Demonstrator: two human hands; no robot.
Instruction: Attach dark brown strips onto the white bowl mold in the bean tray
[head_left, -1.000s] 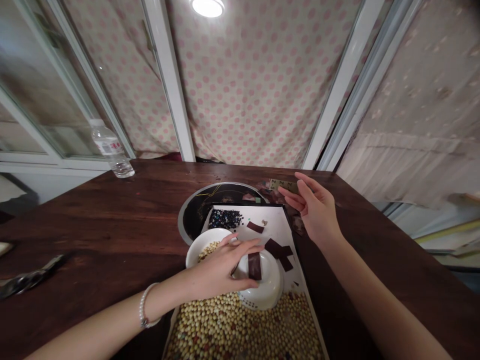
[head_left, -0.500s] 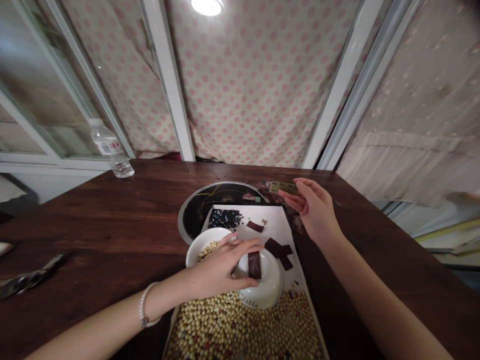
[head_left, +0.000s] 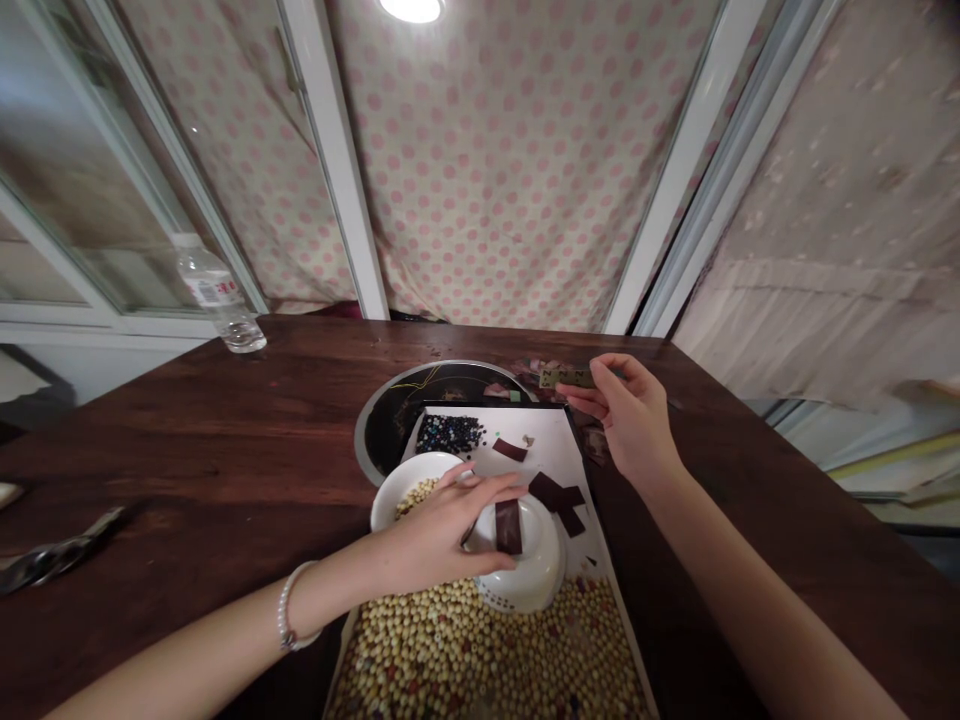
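Note:
My left hand, with a beaded bracelet at the wrist, spreads its fingers over an upturned white bowl. A dark brown rectangular piece lies on that bowl between thumb and fingers. My right hand pinches a small greenish strip with printed characters above the far right of the tray. Beside my left hand, a white bowl contains pale beads. Many pale beads fill the near part of the tray. Farther back are dark beads and several brown pieces.
A round dark plate with a silver rim sits partly beneath the tray. On the wooden table, a water bottle stands at the back left and a metal tool lies at the left.
The strip in my right hand has tilted slightly. My left hand stays over the upturned bowl.

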